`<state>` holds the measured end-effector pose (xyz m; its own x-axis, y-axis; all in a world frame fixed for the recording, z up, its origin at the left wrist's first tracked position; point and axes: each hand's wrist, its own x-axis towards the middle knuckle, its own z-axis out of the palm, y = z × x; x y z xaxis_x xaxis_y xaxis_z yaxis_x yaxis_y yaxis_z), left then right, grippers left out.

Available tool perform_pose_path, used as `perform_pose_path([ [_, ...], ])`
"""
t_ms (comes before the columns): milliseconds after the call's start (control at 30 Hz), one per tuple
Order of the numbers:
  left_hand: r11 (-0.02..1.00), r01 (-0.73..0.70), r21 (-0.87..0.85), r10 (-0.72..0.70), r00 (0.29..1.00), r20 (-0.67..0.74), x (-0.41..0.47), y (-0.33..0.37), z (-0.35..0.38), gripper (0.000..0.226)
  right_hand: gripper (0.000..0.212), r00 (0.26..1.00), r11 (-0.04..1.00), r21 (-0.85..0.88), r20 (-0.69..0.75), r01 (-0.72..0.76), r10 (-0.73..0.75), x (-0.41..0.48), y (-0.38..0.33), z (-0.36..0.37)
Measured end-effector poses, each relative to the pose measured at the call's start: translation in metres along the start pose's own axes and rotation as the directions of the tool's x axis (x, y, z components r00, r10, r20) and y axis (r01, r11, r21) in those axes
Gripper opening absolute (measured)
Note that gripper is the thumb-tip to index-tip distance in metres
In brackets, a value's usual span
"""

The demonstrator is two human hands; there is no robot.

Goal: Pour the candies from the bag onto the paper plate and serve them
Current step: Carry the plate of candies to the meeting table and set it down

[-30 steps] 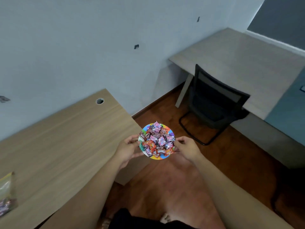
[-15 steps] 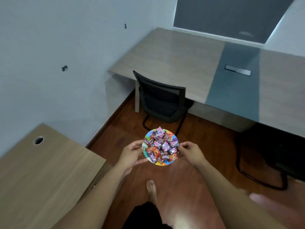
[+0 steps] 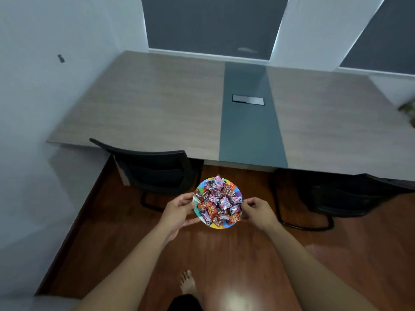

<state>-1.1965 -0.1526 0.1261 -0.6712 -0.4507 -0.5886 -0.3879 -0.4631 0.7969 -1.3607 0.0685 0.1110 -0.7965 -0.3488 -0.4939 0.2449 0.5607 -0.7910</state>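
Both hands carry the load: the left hand (image 3: 178, 209) and right hand (image 3: 258, 209) each pinch opposite rims of the paper plate (image 3: 216, 225), held level in mid-air above the wooden floor (image 3: 125, 221). Within the last second the view has swung off the side desk to face the long table (image 3: 157, 108), now directly ahead with a chair (image 3: 155, 169) tucked under it. Pouring appears complete; serving is in progress. The candies (image 3: 219, 202) remain heaped on the plate, none spilled.
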Motion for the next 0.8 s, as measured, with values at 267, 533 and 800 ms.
perform_pose_path([
  [267, 0.994, 0.047, 0.096, -0.056, 0.994, 0.091, 0.087, 0.049, 0.052, 0.034, 0.015, 0.994, 0.996, 0.080, -0.104, -0.027, 0.036, 0.078, -0.002, -0.039],
  [533, 0.990, 0.066, 0.128, -0.080, 0.991, 0.104, 0.166, 0.084, 0.115, 0.028, 0.014, 0.992, 0.987, 0.153, -0.110, -0.051, 0.069, 0.165, -0.009, -0.084],
  [800, 0.994, 0.093, 0.063, -0.096, 0.995, 0.032, 0.228, 0.123, 0.190, 0.023, 0.023, 0.997, 0.985, 0.161, -0.041, -0.062, 0.070, 0.263, -0.041, -0.149],
])
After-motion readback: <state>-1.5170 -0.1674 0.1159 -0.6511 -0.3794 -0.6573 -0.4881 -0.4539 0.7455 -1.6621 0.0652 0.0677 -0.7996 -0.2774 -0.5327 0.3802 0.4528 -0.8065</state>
